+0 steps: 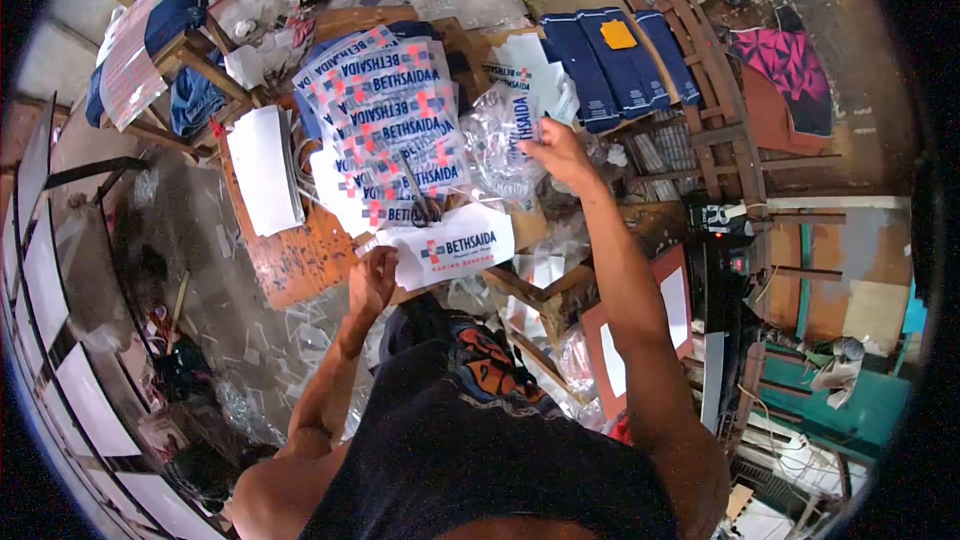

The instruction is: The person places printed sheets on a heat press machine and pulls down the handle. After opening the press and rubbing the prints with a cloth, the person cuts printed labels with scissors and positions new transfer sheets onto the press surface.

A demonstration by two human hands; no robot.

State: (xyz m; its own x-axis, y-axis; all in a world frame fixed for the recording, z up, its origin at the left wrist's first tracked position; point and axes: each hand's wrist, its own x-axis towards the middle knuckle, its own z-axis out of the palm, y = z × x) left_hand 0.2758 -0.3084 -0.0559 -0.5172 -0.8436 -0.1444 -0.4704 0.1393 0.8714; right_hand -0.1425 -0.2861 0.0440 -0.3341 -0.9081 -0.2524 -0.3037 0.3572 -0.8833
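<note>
My left hand (374,282) pinches the left end of a white printed sheet (455,248) that reads BETHSAIDA, with a red and blue cross mark. The sheet lies at the near edge of the work table (290,268). Farther right, my right hand (562,155) has its fingers closed at the edge of a heap of clear plastic bags (492,155), seemingly on one bag. Between and beyond my hands spreads a large pile of printed BETHSAIDA packets (385,125) in clear wrapping.
White blank sheets (265,170) are stacked at the table's left. Folded navy cloth pieces (600,65) lie at the back right, with a yellow piece (618,35) on top. A wooden stool (545,300) stands near my right side. Plastic scraps litter the floor.
</note>
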